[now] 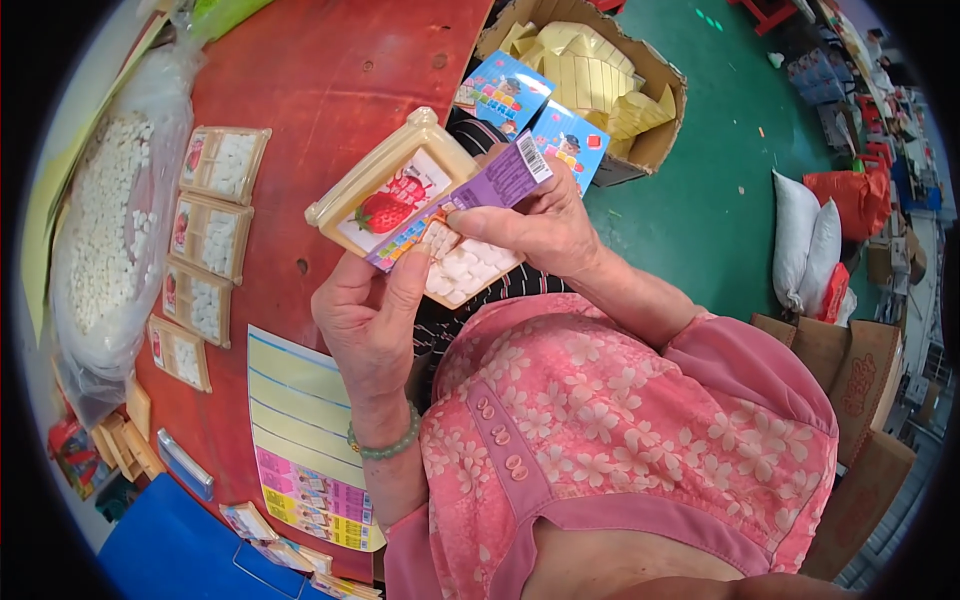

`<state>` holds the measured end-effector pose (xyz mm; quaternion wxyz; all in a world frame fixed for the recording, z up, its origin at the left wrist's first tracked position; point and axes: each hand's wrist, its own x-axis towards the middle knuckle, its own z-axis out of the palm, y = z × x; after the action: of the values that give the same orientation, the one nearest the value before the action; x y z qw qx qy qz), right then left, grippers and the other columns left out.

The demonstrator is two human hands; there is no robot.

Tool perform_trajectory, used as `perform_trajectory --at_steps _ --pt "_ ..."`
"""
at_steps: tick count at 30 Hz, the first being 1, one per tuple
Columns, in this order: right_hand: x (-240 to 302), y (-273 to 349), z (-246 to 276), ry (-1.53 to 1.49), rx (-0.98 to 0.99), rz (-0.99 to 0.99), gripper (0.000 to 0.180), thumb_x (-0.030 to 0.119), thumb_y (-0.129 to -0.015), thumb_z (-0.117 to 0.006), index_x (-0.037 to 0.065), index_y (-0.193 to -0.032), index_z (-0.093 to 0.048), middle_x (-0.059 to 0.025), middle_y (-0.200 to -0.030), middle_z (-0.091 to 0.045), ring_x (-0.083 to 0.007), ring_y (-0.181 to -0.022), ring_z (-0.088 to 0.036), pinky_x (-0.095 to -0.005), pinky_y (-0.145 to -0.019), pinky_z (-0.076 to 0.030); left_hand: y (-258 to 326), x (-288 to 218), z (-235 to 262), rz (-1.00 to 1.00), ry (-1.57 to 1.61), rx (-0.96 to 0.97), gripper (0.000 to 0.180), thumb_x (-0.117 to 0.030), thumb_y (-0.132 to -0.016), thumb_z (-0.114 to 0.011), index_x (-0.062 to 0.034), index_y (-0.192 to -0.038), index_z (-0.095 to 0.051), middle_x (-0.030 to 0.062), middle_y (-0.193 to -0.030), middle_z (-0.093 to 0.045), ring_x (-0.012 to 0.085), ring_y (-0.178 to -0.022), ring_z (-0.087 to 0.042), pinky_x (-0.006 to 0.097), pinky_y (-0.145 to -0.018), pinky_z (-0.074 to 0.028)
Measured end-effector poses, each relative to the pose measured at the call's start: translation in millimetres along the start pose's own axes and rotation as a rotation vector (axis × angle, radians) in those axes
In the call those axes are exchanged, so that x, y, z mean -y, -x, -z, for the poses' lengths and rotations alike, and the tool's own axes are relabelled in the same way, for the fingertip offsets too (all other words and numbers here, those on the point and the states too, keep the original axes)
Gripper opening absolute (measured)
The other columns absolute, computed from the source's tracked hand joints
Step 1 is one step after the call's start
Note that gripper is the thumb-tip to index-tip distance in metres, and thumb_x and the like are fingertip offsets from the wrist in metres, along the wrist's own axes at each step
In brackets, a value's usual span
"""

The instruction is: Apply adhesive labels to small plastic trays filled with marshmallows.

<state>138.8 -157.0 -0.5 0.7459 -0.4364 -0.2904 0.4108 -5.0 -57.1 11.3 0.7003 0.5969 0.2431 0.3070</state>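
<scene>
My left hand point(368, 318) and my right hand point(540, 222) both hold a shallow beige plastic tray point(400, 170) with a strawberry picture card and several small white tiles point(462, 272) in it. A purple printed card strip point(480, 190) lies across the tray, pinched under the fingers of my right hand, with my left thumb pressing near its lower end. The tray is tilted above the edge of the red table point(330, 70).
Several filled trays point(212, 235) lie in a column on the table's left. A clear bag of white tiles point(105, 220) sits beside them. Printed sheets point(300, 440) lie near me. A cardboard box of yellow trays point(600, 70) and blue cards point(505, 92) stand beyond.
</scene>
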Motion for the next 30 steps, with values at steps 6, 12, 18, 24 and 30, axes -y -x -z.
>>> perform_trajectory --at_steps 6,12,18,24,30 --pt "-1 -2 -4 0.002 -0.038 0.001 0.015 -0.001 -0.076 -0.069 0.0 -0.09 -0.062 -0.0054 -0.086 -0.064 -0.0102 -0.075 -0.062 -0.025 -0.068 -0.05 -3 1 3 0.049 0.085 0.046 0.025 -0.002 -0.085 -0.062 0.0035 -0.109 -0.061 0.0075 -0.098 -0.066 0.0096 -0.088 -0.059 0.023 -0.079 -0.047" --pt "-6 -4 -7 0.02 -0.022 0.02 0.016 0.001 -0.076 -0.07 0.0 -0.091 -0.064 -0.0049 -0.084 -0.064 -0.0099 -0.074 -0.062 -0.0245 -0.067 -0.05 -3 -8 -8 0.015 0.256 -0.102 0.035 0.004 -0.08 -0.066 0.0026 -0.113 -0.057 0.0097 -0.099 -0.066 0.014 -0.088 -0.063 0.025 -0.082 -0.049" --pt "-5 -6 -14 0.003 0.004 0.018 0.016 0.001 -0.076 -0.071 0.0 -0.091 -0.065 -0.005 -0.084 -0.065 -0.0098 -0.076 -0.062 -0.0246 -0.069 -0.051 5 -11 -4 0.048 0.238 -0.098 0.033 0.006 -0.078 -0.066 0.0023 -0.11 -0.059 0.0099 -0.099 -0.066 0.0137 -0.089 -0.063 0.026 -0.082 -0.05" --pt "-9 -9 -15 0.028 0.034 -0.024 0.019 0.001 -0.075 -0.072 0.0 -0.092 -0.063 -0.0046 -0.085 -0.065 -0.0104 -0.077 -0.063 -0.0249 -0.07 -0.051 4 -4 2 0.064 0.254 -0.161 0.03 0.006 -0.079 -0.065 0.002 -0.109 -0.06 0.0093 -0.1 -0.066 0.0135 -0.09 -0.062 0.027 -0.083 -0.05" --pt "-12 -12 -17 -0.011 -0.002 -0.058 0.033 -0.002 -0.073 -0.072 0.002 -0.101 -0.055 -0.0053 -0.089 -0.064 -0.0113 -0.08 -0.063 -0.0261 -0.073 -0.052 4 -1 5 0.088 0.364 -0.158 0.031 0.006 -0.08 -0.064 0.0017 -0.11 -0.06 0.0096 -0.103 -0.064 0.0138 -0.093 -0.061 0.027 -0.085 -0.049"
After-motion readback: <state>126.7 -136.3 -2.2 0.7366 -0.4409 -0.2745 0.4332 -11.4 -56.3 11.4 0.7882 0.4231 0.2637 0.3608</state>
